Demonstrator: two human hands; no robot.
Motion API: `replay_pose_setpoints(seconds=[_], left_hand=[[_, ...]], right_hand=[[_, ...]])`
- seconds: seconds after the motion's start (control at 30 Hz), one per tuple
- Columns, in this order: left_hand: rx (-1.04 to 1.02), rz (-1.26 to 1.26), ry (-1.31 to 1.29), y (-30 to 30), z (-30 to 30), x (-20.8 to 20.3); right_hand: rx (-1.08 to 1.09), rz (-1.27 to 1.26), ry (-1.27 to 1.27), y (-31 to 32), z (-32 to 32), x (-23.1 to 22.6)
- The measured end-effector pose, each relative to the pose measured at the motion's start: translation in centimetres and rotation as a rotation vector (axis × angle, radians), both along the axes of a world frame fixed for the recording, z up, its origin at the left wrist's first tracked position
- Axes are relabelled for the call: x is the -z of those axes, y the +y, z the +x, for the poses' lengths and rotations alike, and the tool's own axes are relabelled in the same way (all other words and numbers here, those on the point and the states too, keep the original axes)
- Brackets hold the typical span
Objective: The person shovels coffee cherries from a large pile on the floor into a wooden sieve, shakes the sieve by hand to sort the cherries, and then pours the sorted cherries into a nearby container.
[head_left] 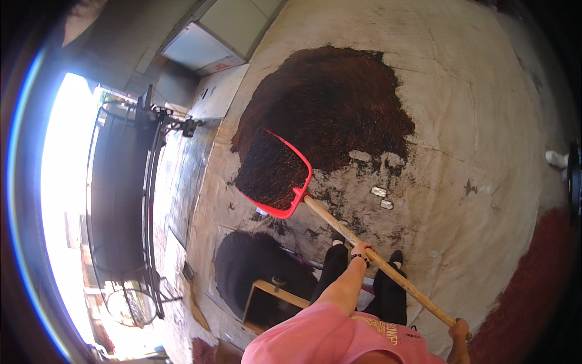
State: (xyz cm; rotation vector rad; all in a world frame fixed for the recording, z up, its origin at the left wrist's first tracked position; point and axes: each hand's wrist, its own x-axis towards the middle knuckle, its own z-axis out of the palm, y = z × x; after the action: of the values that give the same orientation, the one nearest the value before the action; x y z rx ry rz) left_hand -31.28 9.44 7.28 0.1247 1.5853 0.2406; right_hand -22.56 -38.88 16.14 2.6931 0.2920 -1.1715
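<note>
My left hand [362, 250], a dark beaded bracelet at its wrist, is closed around the middle of the wooden handle of a shovel [339, 226]. My right hand [459, 330] grips the handle's far end at the lower right. The shovel's red scoop [311, 173] is heaped with dark brown, loose, grainy material [273, 173]. It is held at the near left edge of a big spread pile [327, 103] of similar dark reddish-brown material. Whether the scoop touches the floor I cannot tell.
A smaller black heap [242, 261] lies left of my feet, beside a wood-framed box or screen [273, 303]. Two small pale pieces [382, 197] lie on the stained floor [454, 121]. A black metal-framed cart [124, 194] stands at the bright opening on the left. Reddish material [527, 285] covers the right side.
</note>
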Motion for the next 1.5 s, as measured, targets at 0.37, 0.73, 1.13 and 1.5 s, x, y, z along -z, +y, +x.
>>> replay_pose_setpoints(seconds=[0.37,0.73,1.13,1.5], left_hand=[[-0.407,-0.134,-0.028,-9.9,-0.7,-0.1],[-0.735,-0.272,-0.171,-13.4,-4.2,2.1],[-1.162,-0.127,-0.222,-7.6,-12.9,0.8],[-1.312,-0.121,-0.245,-7.0,-22.9,-0.1]], right_hand=[[-0.376,-0.135,-0.07,-0.9,16.0,-8.3],[-0.919,-0.13,-0.217,12.6,26.9,-13.3],[-1.291,0.035,-0.423,34.4,18.4,-21.8],[-1.414,0.065,-0.518,37.8,7.2,-24.5]])
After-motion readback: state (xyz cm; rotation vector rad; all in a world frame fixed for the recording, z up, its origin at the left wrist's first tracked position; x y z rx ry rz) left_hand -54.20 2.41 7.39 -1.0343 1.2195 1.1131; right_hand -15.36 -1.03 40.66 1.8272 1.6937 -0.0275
